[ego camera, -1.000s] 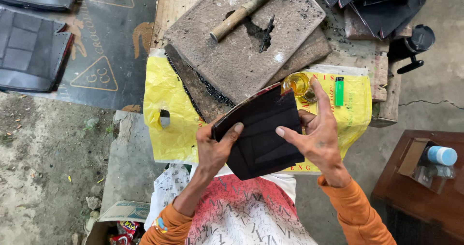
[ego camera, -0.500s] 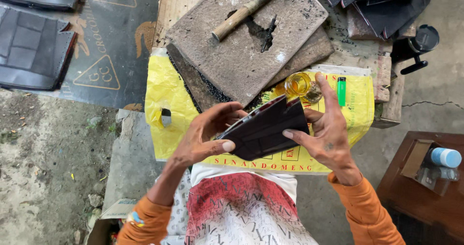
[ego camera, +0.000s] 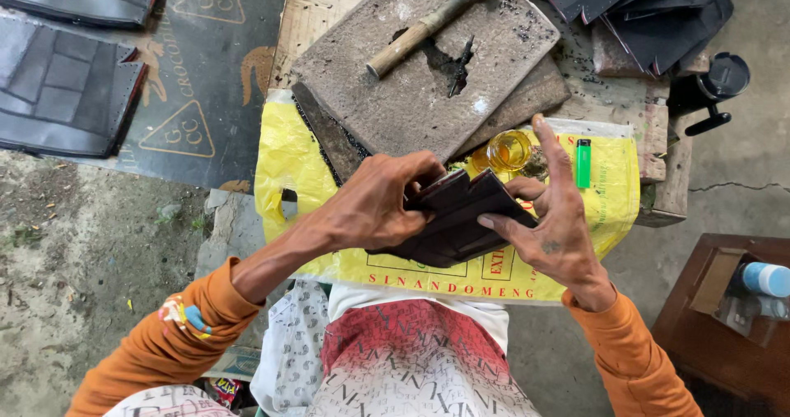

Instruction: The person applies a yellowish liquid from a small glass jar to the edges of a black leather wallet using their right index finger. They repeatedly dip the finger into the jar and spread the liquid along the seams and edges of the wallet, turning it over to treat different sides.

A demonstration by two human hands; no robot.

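Here, at mid-frame, both hands grasp the dark folded leather piece [ego camera: 457,224], long axis running lower left to upper right, left hand [ego camera: 374,207] clenched over its left end, right hand [ego camera: 555,236] pinching the right.

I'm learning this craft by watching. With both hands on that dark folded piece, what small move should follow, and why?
Probably press the fold flat: the left hand covers the dark folded piece from above, the right hand braces its edge, and the layers still gape.
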